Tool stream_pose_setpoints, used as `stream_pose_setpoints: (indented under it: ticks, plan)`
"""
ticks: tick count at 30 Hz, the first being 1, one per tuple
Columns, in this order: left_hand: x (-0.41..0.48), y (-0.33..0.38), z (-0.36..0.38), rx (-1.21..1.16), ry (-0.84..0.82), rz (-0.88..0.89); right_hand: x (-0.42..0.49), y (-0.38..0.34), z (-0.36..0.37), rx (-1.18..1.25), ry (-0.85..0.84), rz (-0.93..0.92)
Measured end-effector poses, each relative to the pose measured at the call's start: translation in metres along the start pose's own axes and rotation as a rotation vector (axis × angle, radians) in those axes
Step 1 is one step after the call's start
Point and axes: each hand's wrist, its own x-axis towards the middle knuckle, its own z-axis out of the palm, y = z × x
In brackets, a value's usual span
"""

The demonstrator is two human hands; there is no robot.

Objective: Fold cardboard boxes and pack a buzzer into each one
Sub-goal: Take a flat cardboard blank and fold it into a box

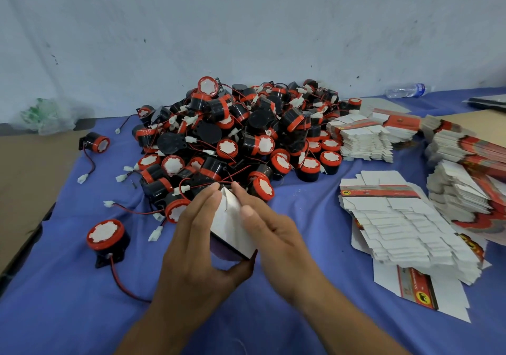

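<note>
While the left hand (pixel 197 245) clamps the white cardboard box (pixel 230 226) at frame centre between fingers and thumb, likely steadying it, the right hand (pixel 273 234), fingers straight, presses on a flap. Box contents: cannot tell. Heaped red-and-black round plastic buzzers (pixel 241 135) sit just above; flat printed box blanks (pixel 397 226) are stacked at right on the blue cloth (pixel 301 313).

White cardboard box (pixel 230 226): one. Black-and-red round plastic buzzers (pixel 232 135): heap, uncountable; loose buzzers (pixel 95 141) (pixel 108 241): two. Flat carton blanks (pixel 405 226): uncountable. Clear plastic bottle (pixel 408 90): one.
</note>
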Motion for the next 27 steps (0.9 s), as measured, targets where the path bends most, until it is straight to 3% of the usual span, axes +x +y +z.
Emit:
stream_pose_setpoints:
  ticks: [4, 9, 14, 20, 24, 27]
  plan:
    - [-0.001, 0.002, 0.000, -0.016, 0.026, 0.014, 0.004, -0.005, -0.018, 0.316, -0.056, 0.110]
    - [-0.002, 0.002, 0.002, 0.034, 0.055, 0.018, 0.003, 0.002, -0.008, 0.082, 0.017, 0.041]
    - [0.003, -0.005, -0.005, 0.011, 0.090, -0.114, 0.003, 0.005, -0.014, 0.292, 0.027, 0.145]
    - [0.001, -0.004, -0.004, -0.047, 0.075, -0.151, 0.000, 0.007, -0.014, 0.328, -0.020, 0.094]
    - [-0.005, 0.003, 0.001, -0.125, -0.003, -0.094, 0.001, 0.009, -0.018, 0.170, -0.021, 0.031]
    - [-0.005, 0.003, 0.002, -0.245, -0.060, -0.100, -0.001, 0.011, -0.029, -0.327, -0.098, -0.110]
